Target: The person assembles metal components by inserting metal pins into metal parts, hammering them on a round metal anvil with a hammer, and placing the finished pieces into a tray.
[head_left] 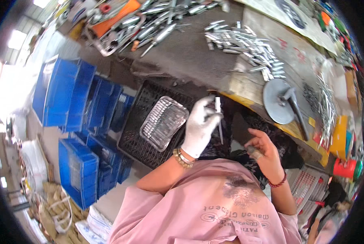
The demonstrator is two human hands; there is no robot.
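Observation:
My left hand [200,125], in a white glove, pinches a slim metal rod [220,122] with a wider silver head at its top end. The rod stands nearly upright in the picture, over dark cloth on my lap. To the right of it is my right hand [266,152], bare, with a grey wrap on one finger. Its fingers are half bent and apart, and I see nothing in them. Left of the gloved hand, a silver mesh basket [146,129] with small metal parts in it rests on a black plastic crate [127,140].
A pile of short silver parts [247,44] lies on the workbench [190,57], with longer metal pieces [159,34] farther left. A round grey metal disc with a handle [276,103] sits near the bench edge. Blue bins [78,171] are stacked at the left.

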